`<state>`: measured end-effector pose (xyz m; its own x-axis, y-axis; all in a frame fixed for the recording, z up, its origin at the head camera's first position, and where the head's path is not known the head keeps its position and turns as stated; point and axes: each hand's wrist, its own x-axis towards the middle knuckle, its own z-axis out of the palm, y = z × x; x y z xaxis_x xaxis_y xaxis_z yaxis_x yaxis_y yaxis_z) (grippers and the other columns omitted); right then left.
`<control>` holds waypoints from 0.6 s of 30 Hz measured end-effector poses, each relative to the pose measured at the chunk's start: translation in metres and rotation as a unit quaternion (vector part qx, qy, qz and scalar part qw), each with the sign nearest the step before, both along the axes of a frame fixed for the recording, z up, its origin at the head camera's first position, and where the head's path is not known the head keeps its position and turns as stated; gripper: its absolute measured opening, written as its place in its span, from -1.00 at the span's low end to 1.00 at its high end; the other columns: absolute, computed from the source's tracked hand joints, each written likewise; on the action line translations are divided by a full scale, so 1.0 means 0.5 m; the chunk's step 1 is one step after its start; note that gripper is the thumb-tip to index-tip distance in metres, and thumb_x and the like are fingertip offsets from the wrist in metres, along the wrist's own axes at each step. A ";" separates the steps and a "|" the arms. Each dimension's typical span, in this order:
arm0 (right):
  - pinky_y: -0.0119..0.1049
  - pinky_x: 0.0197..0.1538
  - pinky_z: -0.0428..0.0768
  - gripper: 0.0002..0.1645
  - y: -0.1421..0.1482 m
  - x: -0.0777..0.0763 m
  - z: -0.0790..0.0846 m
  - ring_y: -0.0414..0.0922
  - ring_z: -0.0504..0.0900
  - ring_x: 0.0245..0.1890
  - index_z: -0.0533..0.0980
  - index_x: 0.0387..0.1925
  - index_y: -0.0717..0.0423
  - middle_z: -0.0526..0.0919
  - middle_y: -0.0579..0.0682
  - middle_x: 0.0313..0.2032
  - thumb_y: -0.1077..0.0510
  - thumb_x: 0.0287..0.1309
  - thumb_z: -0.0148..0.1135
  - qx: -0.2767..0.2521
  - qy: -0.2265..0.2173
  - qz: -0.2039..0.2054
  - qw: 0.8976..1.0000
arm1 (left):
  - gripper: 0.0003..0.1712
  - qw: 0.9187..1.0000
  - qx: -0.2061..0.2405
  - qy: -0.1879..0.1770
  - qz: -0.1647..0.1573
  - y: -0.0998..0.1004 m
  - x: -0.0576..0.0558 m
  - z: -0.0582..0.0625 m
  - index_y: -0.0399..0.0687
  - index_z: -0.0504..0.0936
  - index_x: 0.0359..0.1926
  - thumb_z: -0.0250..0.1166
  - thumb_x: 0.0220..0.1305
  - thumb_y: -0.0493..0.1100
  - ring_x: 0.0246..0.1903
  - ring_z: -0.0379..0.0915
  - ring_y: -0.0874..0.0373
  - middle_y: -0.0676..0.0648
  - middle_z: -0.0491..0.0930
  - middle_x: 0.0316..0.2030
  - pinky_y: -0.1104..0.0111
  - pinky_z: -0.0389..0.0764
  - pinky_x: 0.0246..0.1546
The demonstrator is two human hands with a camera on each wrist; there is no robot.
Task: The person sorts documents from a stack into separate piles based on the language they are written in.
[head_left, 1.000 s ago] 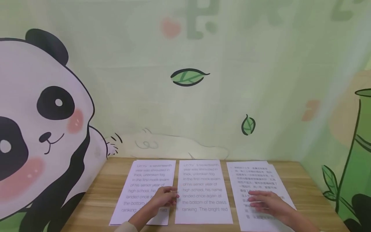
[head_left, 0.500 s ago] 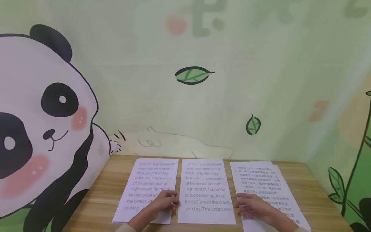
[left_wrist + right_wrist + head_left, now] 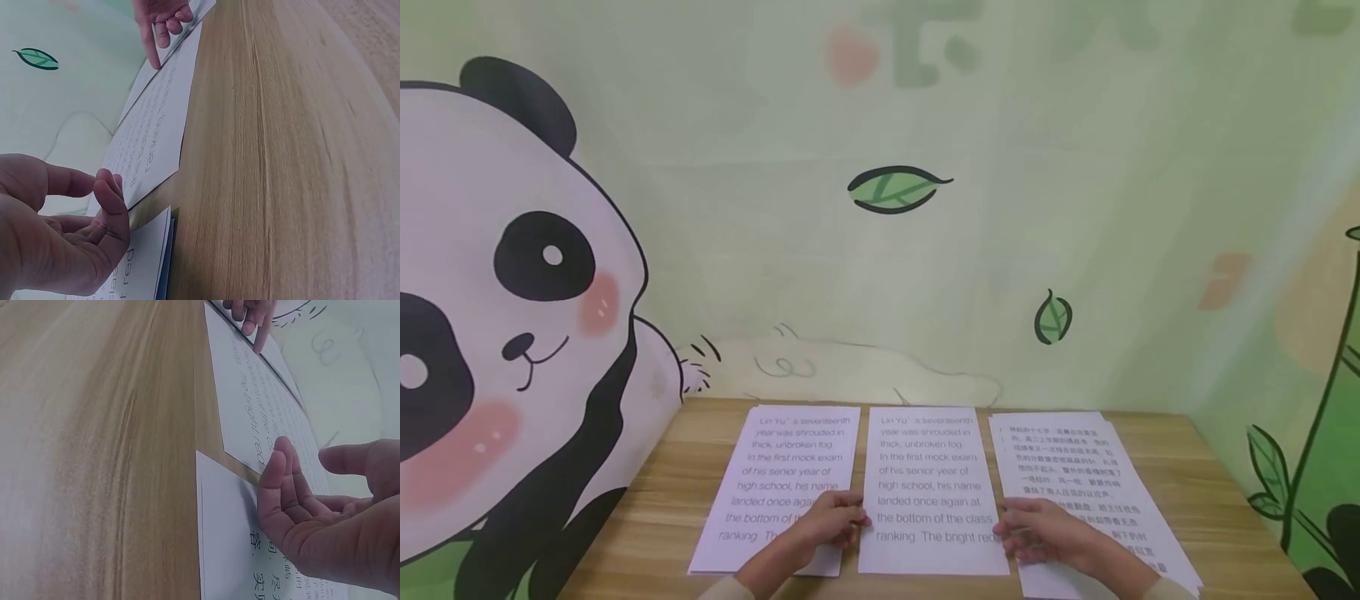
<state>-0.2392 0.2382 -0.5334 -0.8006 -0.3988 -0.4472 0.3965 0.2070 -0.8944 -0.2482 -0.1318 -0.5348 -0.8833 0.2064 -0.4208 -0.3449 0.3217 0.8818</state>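
Observation:
Middle of the table, a white sheet of paper point(image 3: 925, 467) printed with large English text lies flat. By its left edge is my left hand point(image 3: 820, 527), over the right side of a paper stack point(image 3: 782, 457) with the same text. My right hand point(image 3: 1056, 533) reaches to the sheet's right edge, above a stack of Chinese-printed paper point(image 3: 1060, 467). In the right wrist view, thumb and fingers of the right hand point(image 3: 331, 512) stand apart with nothing between them. The left hand point(image 3: 62, 231) has loosely bent fingers and holds nothing; contact with the sheet's edge cannot be told.
The wooden table point(image 3: 647, 508) ends at the back against a pale green cloth backdrop point(image 3: 760, 233), with a painted panda point(image 3: 535, 333) on the left. Narrow strips of wood separate the middle sheet from the stacks on both sides.
My right hand has moved left, from over the Chinese-printed stack to the middle sheet's right edge. The left hand has shifted slightly right, toward the sheet's left edge.

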 end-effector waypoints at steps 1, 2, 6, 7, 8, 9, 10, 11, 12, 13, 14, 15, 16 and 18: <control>-0.32 -0.12 0.72 -0.12 -0.001 0.000 0.000 -0.17 0.72 -0.22 -0.05 0.49 0.56 0.73 0.07 -0.05 0.13 0.43 0.09 0.001 0.000 0.003 1.000 | -0.31 1.000 -0.002 -0.002 0.000 0.000 0.000 0.000 -0.51 0.28 0.41 0.19 0.35 -0.24 -0.59 0.46 0.29 -0.07 0.76 -0.26 0.53 0.52 -0.51; -0.31 -0.11 0.72 -0.12 -0.002 0.000 0.000 -0.16 0.72 -0.22 -0.05 0.50 0.55 0.72 0.07 -0.04 0.12 0.44 0.09 0.002 0.000 0.005 1.000 | -0.31 1.000 -0.003 -0.003 0.001 0.000 -0.001 0.000 -0.51 0.28 0.41 0.20 0.34 -0.24 -0.59 0.46 0.29 -0.07 0.76 -0.26 0.53 0.52 -0.51; -0.27 -0.08 0.73 -0.12 -0.007 -0.001 0.001 -0.16 0.72 -0.21 -0.06 0.50 0.55 0.72 0.08 -0.04 0.12 0.45 0.08 0.009 -0.002 0.007 1.000 | -0.29 1.000 0.004 -0.008 -0.001 0.000 -0.003 0.000 -0.51 0.27 0.41 0.21 0.34 -0.24 -0.58 0.48 0.29 -0.06 0.76 -0.26 0.52 0.52 -0.49; -0.27 -0.08 0.73 -0.13 -0.009 -0.001 0.001 -0.16 0.72 -0.21 -0.05 0.50 0.55 0.72 0.08 -0.04 0.12 0.45 0.08 0.011 -0.001 0.006 1.000 | -0.29 1.000 0.006 -0.009 -0.003 0.000 -0.003 -0.001 -0.51 0.27 0.41 0.20 0.34 -0.24 -0.57 0.48 0.29 -0.06 0.76 -0.25 0.52 0.52 -0.48; -0.27 -0.08 0.73 -0.14 -0.011 -0.001 0.001 -0.16 0.72 -0.21 -0.03 0.50 0.55 0.73 0.08 -0.04 0.12 0.45 0.08 0.012 -0.002 0.005 1.000 | -0.29 1.000 0.009 -0.010 -0.004 -0.001 -0.003 -0.001 -0.51 0.27 0.41 0.20 0.34 -0.23 -0.56 0.49 0.29 -0.06 0.76 -0.25 0.51 0.52 -0.47; -0.26 -0.08 0.73 -0.15 -0.013 -0.002 0.002 -0.16 0.72 -0.22 -0.01 0.49 0.55 0.73 0.08 -0.04 0.12 0.45 0.08 0.014 -0.003 0.003 1.000 | -0.30 1.000 0.011 -0.011 -0.006 -0.001 -0.003 0.000 -0.51 0.27 0.41 0.20 0.35 -0.23 -0.55 0.49 0.29 -0.06 0.76 -0.25 0.51 0.52 -0.46; -0.26 -0.08 0.73 -0.16 -0.015 -0.002 0.002 -0.16 0.71 -0.22 0.01 0.49 0.55 0.73 0.08 -0.05 0.12 0.45 0.08 0.015 -0.004 0.001 1.000 | -0.30 1.000 0.013 -0.011 -0.007 -0.001 -0.003 0.000 -0.52 0.27 0.41 0.20 0.35 -0.23 -0.54 0.49 0.29 -0.06 0.75 -0.24 0.51 0.52 -0.45; -0.26 -0.08 0.73 -0.17 -0.017 -0.002 0.002 -0.16 0.71 -0.22 0.02 0.48 0.55 0.73 0.08 -0.05 0.12 0.45 0.08 0.018 -0.005 -0.001 1.000 | -0.31 1.000 0.016 -0.011 -0.006 -0.002 -0.003 0.000 -0.52 0.28 0.41 0.19 0.36 -0.23 -0.54 0.49 0.28 -0.06 0.75 -0.23 0.51 0.52 -0.45; -0.26 -0.08 0.73 -0.19 -0.018 -0.003 0.003 -0.16 0.71 -0.22 0.04 0.47 0.55 0.73 0.08 -0.05 0.13 0.46 0.08 0.019 -0.006 -0.002 1.000 | -0.32 1.000 0.017 -0.012 -0.005 -0.002 -0.003 0.000 -0.52 0.28 0.40 0.19 0.36 -0.23 -0.53 0.49 0.28 -0.07 0.75 -0.23 0.51 0.51 -0.44; -0.26 -0.08 0.73 -0.20 -0.020 -0.004 0.004 -0.16 0.71 -0.22 0.05 0.47 0.55 0.73 0.08 -0.05 0.13 0.46 0.08 0.021 -0.008 -0.004 1.000 | -0.33 1.000 0.018 -0.012 -0.003 -0.002 -0.003 0.000 -0.51 0.30 0.40 0.18 0.36 -0.23 -0.53 0.50 0.28 -0.08 0.74 -0.22 0.50 0.52 -0.44; -0.26 -0.08 0.73 -0.21 -0.022 -0.004 0.004 -0.16 0.70 -0.22 0.06 0.47 0.55 0.73 0.08 -0.04 0.13 0.46 0.07 0.024 -0.012 -0.007 1.000 | -0.34 1.000 0.020 -0.009 0.002 -0.002 -0.003 0.001 -0.49 0.32 0.39 0.19 0.35 -0.24 -0.53 0.50 0.28 -0.08 0.74 -0.22 0.50 0.52 -0.44; -0.26 -0.08 0.73 -0.22 -0.023 -0.005 0.004 -0.16 0.70 -0.22 0.07 0.47 0.54 0.73 0.08 -0.05 0.14 0.46 0.07 0.026 -0.014 -0.009 1.000 | -0.36 1.000 0.022 -0.006 0.007 -0.002 -0.005 0.000 -0.46 0.35 0.38 0.19 0.35 -0.24 -0.52 0.50 0.27 -0.09 0.73 -0.21 0.50 0.52 -0.44; -0.26 -0.08 0.73 -0.23 -0.024 -0.005 0.004 -0.16 0.70 -0.22 0.08 0.47 0.54 0.73 0.08 -0.05 0.14 0.47 0.07 0.028 -0.016 -0.012 0.999 | -0.38 1.000 0.023 -0.003 0.012 -0.002 -0.006 -0.001 -0.43 0.39 0.36 0.20 0.33 -0.23 -0.51 0.49 0.27 -0.08 0.71 -0.21 0.49 0.51 -0.44; -0.27 -0.08 0.73 -0.23 -0.025 -0.006 0.004 -0.16 0.70 -0.22 0.09 0.47 0.53 0.73 0.07 -0.05 0.14 0.47 0.07 0.031 -0.021 -0.017 0.999 | -0.43 0.999 0.024 0.010 0.023 -0.002 -0.007 -0.002 -0.36 0.47 0.31 0.23 0.31 -0.21 -0.49 0.48 0.25 -0.06 0.67 -0.24 0.47 0.50 -0.43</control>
